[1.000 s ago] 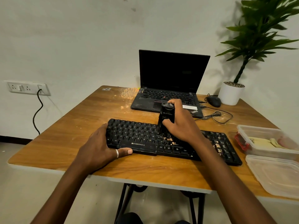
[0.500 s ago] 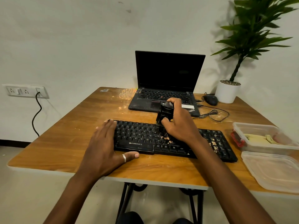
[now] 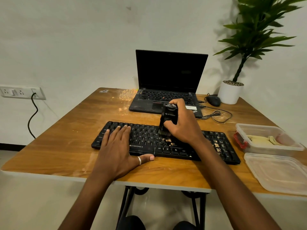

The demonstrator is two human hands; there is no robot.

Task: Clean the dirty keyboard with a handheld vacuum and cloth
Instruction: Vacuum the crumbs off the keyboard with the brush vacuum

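A black keyboard (image 3: pixel 144 143) lies across the middle of the wooden table (image 3: pixel 66 138), with crumbs on its centre and right keys. My right hand (image 3: pixel 182 125) grips a small black handheld vacuum (image 3: pixel 168 117) upright, its brush tip pressed on the keys near the keyboard's middle. My left hand (image 3: pixel 118 150) lies flat on the left half of the keyboard, fingers spread, thumb along the front edge. A yellowish cloth (image 3: pixel 262 140) lies inside a clear box.
An open black laptop (image 3: pixel 167 90) stands behind the keyboard. A mouse (image 3: pixel 213 100) with a coiled cable and a white potted plant (image 3: pixel 230 92) sit at the back right. The clear plastic box (image 3: pixel 249 128) and its lid (image 3: pixel 279 173) are at the right edge.
My left hand has slid from the keyboard's left end up onto the keys and flattened out. The vacuum in my right hand stays near the middle keys.
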